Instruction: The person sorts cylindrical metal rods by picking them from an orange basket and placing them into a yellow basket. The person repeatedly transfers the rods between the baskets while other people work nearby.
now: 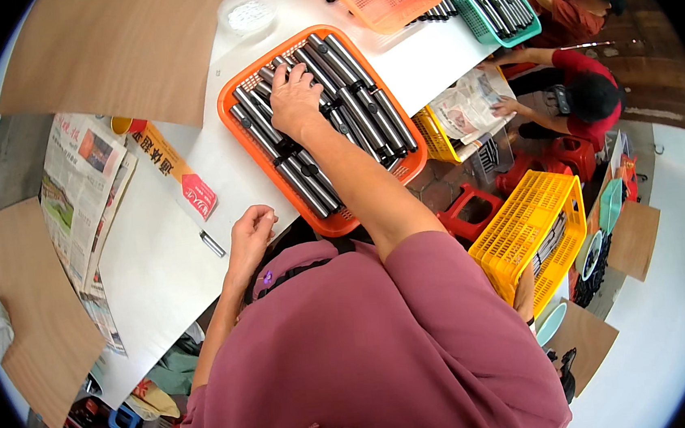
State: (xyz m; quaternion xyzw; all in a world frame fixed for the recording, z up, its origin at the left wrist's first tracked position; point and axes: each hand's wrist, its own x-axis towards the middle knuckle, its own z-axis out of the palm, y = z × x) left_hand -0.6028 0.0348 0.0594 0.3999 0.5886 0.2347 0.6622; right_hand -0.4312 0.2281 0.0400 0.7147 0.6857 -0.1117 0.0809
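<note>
Pink sleeve (447, 286) nearest; right hand (296, 100) spread on orange tray (323, 220); white table (159, 263).

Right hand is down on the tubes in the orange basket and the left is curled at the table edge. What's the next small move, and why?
Probably close the right hand on one of the metal tubes beneath it and lift it clear. The palm already lies flat on the rows in the orange basket with the fingers spread, not gripping. The left hand rests loosely curled on the white table, near a single tube.

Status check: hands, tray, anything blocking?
Right hand flat on metal cylinders in orange tray. Left hand curled on white table, holding nothing visible. One loose cylinder beside it. Nothing blocking.
</note>
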